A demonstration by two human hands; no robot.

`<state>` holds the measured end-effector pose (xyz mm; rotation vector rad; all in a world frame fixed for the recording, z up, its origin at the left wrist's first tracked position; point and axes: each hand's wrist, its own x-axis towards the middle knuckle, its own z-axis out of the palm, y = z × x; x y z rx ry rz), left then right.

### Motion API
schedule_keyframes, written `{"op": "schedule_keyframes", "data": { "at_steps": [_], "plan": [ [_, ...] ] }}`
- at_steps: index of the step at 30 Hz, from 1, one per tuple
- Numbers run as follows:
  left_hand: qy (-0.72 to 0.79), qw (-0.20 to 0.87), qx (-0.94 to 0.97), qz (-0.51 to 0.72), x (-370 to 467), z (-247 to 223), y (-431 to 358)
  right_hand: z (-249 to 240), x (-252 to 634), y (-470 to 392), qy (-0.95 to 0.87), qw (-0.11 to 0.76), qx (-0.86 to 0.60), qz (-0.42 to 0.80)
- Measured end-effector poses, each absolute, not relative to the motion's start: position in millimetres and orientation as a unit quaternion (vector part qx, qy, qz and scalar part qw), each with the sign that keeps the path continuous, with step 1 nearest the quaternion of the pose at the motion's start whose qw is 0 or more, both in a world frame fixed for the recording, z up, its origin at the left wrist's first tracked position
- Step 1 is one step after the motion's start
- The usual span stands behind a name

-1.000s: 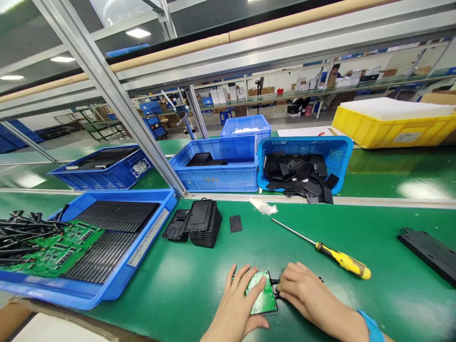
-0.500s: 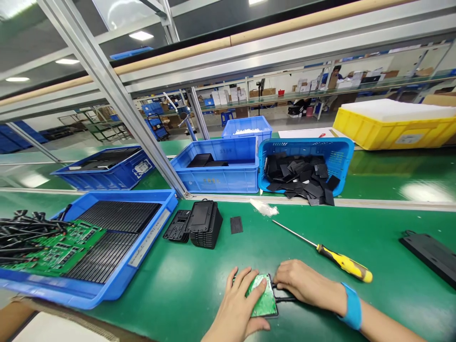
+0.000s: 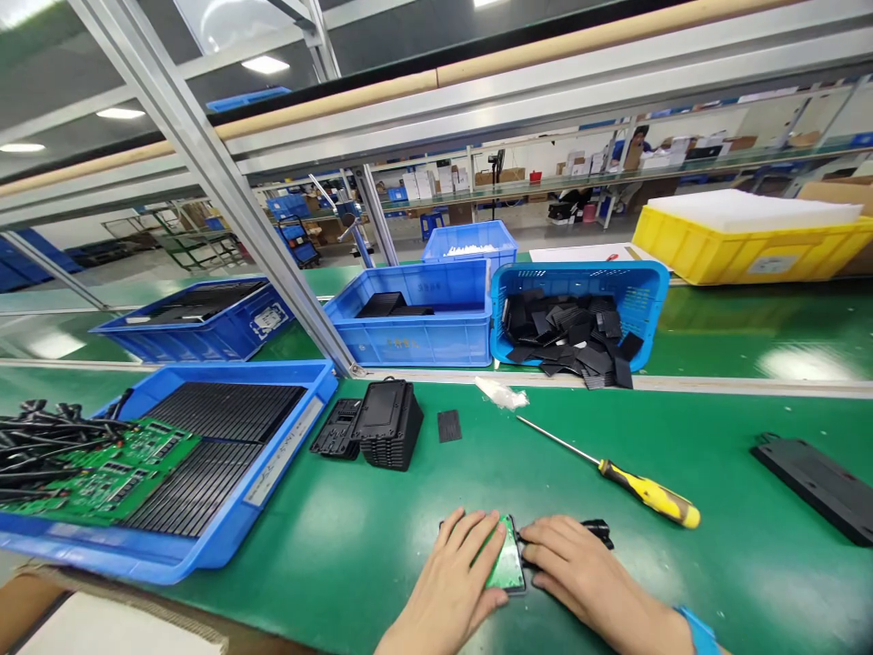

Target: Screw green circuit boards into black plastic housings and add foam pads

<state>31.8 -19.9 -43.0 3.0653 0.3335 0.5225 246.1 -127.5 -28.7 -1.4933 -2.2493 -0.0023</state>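
Note:
A green circuit board (image 3: pixel 506 559) sits in a dark case on the green bench near the front edge. My left hand (image 3: pixel 458 578) lies over its left part, fingers spread and palm down. At the board's right edge, my right hand (image 3: pixel 579 569) is over black cables (image 3: pixel 600 532); its fingers are bent close together, and what they grip underneath is partly hidden. Beyond my hands lies a screwdriver (image 3: pixel 647 493) with a yellow and black handle. A thin black pad (image 3: pixel 449 426) rests flat beside a stack of black cases (image 3: pixel 387 423).
A blue tray (image 3: pixel 238 537) at left holds black cases and cabled green boards. Behind stand a blue bin (image 3: pixel 423 344), a blue basket (image 3: pixel 579 273) of black pads and a yellow crate (image 3: pixel 737 259). A black device (image 3: pixel 815 482) lies at right. A metal post (image 3: pixel 232 191) slants across.
My right hand has shifted right and nearer, now flatter over the cables, whose ends show beyond it. My left hand covers more of the board. The view has moved slightly.

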Motion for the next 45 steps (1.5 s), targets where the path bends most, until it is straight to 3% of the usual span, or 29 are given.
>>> {"op": "schedule_keyframes", "data": {
  "at_steps": [9, 25, 30, 34, 37, 42, 45],
  "plan": [
    [0.08, 0.004, 0.982, 0.172, 32, -30, -18, -40, 232, -118, -0.803, 0.307, -0.496, -0.123],
    [0.09, -0.045, 0.959, 0.266, 34, -49, -20, -47, 236, -120, -0.794, 0.32, -0.51, -0.082],
    [0.094, 0.0, 0.961, 0.26, 32, -53, -16, -23, 235, -122, -0.813, 0.24, -0.529, -0.027],
    [0.077, 0.017, 0.968, 0.24, 29, -45, -9, -15, 228, -119, -0.831, 0.18, -0.524, -0.054],
    [0.078, -0.038, 0.97, 0.229, 30, -53, -20, -23, 222, -116, -0.811, 0.208, -0.542, -0.076],
    [0.158, -0.234, 0.912, 0.297, 43, -88, -59, -32, 219, -113, -0.797, 0.242, -0.542, -0.112],
    [0.212, -0.263, 0.87, 0.36, 54, -96, -73, -33, 216, -113, -0.806, 0.225, -0.529, -0.139]
  ]
}}
